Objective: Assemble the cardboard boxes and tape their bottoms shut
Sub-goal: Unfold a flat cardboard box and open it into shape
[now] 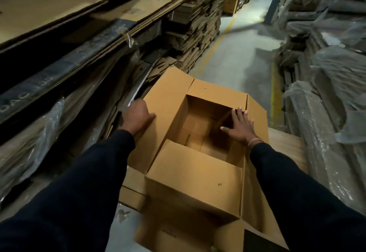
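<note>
Squarely upright, brown cardboard box (195, 176), flaps splayed, printed bottom inside.

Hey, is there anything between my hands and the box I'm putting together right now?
Nothing visible. The left hand already grips the outer edge of the left flap of the cardboard box, and the right hand lies flat with straight fingers on the box's right side at the opening. No tape or tool shows near either hand.
</note>
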{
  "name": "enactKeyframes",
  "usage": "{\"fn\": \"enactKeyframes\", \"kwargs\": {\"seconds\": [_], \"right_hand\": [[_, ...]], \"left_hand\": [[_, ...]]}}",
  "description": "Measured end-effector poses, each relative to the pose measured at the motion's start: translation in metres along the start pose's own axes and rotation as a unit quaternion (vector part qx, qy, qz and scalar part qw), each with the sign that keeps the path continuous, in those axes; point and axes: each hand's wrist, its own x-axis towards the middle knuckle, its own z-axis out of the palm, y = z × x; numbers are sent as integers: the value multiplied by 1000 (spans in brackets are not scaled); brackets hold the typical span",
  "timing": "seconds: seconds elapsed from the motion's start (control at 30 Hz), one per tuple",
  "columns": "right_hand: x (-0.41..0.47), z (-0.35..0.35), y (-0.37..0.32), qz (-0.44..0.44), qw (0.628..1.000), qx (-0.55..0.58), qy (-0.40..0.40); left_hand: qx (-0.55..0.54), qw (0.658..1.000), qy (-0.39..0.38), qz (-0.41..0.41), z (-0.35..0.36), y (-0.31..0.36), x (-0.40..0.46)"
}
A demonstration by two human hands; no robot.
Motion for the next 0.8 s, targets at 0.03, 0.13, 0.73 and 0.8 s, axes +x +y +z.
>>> {"fn": "enactKeyframes", "kwargs": {"seconds": [0.03,0.13,0.73,0.8], "right_hand": [[0,-1,0,2,1000,-1,-4],[0,0,-4,8,1000,-13,-9],[-66,31,28,50,984,157,70],[-67,29,28,49,982,172,60]], "left_hand": [[12,1000,9,27,-13,7,-2],[14,993,-9,115,-45,34,-11],[154,912,-70,373,129,80,-100],[153,917,-64,364,132,74,-115]]}}
